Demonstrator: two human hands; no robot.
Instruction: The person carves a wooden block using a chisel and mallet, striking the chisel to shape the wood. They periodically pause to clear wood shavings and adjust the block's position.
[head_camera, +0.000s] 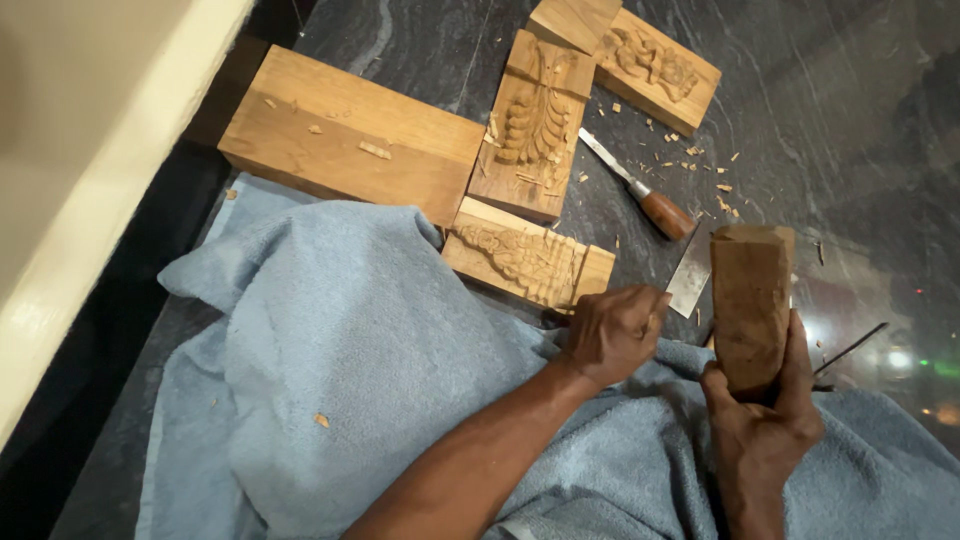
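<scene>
Left hand (615, 332) curled in a fist, forearm stretched forward; right hand (760, 420) upright beside it, fingers wrapped tight.

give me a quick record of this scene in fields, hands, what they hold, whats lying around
left hand: closed in a fist around a tool whose flat metal blade sticks out toward the mallet
right hand: gripping a wooden mallet held upright
nearest work: carved wood panel at the edge of the blue towel
other carvings: leaf-carved panel; carved panel at top
plain block: large uncarved wood block at left
spare tool: chisel with wooden handle lying on the dark stone surface
debris: wood chips scattered near the chisel
</scene>
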